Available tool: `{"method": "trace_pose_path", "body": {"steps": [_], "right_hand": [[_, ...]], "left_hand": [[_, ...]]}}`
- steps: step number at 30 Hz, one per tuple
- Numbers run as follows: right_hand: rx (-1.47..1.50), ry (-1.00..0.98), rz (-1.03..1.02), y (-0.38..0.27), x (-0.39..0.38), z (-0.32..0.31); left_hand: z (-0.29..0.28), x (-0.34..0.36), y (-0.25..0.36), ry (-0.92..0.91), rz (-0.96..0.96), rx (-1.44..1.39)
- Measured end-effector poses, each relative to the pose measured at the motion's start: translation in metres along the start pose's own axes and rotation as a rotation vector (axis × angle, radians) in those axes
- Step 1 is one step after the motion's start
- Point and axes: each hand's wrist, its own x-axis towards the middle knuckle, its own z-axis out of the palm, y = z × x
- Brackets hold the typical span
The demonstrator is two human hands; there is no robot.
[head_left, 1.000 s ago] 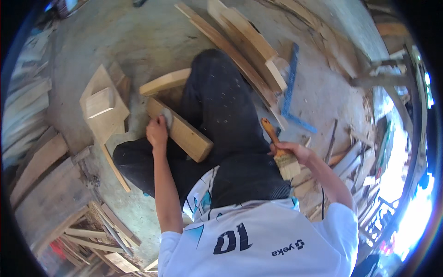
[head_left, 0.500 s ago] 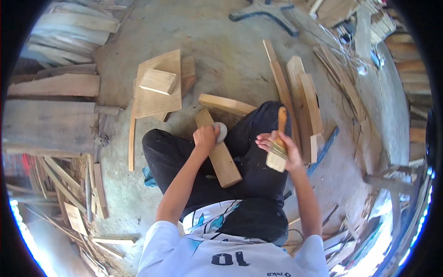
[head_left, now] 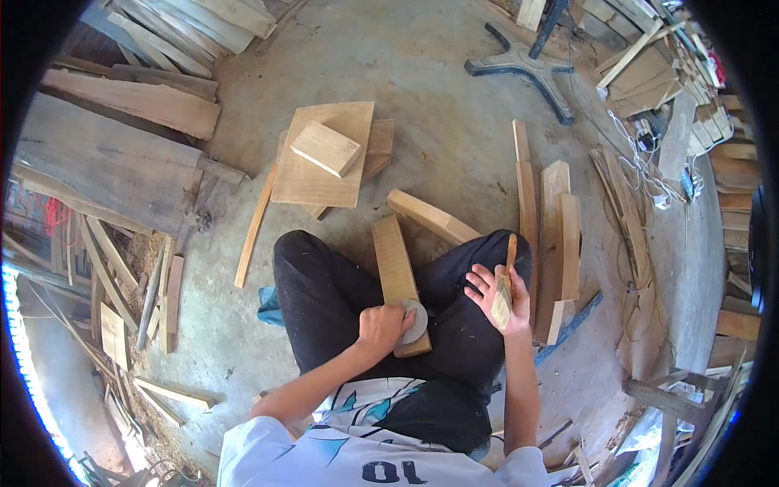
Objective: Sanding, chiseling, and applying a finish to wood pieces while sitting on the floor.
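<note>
A rectangular wooden block (head_left: 393,258) lies lengthwise between my crossed legs, pointing away from me. My left hand (head_left: 381,331) is closed on a round grey disc (head_left: 415,322), probably a sanding disc, and rests it on the block's near end. In my right hand (head_left: 519,315), palm turned up above my right thigh, is a flat paintbrush (head_left: 504,299) with a wooden handle. Its handle points up and away while the pale bristles point toward me. The thumb side holds the brush, and the other fingers are spread loosely.
Ahead to the left, a small block (head_left: 326,148) sits on a wide board (head_left: 320,185). A curved wooden piece (head_left: 432,215) lies just beyond my legs. Long timbers (head_left: 554,235) line my right side. Farther off stands a star-shaped metal base (head_left: 519,66). Planks (head_left: 105,154) are stacked at left.
My left hand has slid the disc along the block toward me, from its middle to the near end. The paintbrush has turned in my right hand, showing its narrow edge. The whole view has shifted.
</note>
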Motion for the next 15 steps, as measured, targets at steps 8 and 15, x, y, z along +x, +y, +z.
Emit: {"method": "trace_pose_path", "body": {"steps": [8, 15], "right_hand": [[0.009, 0.029, 0.025, 0.007, 0.006, 0.006], [0.053, 0.048, -0.022, 0.000, -0.002, -0.001]], "left_hand": [[0.087, 0.188, -0.092, 0.150, -0.499, 0.157], [0.080, 0.150, -0.070, 0.149, -0.142, 0.247]]}}
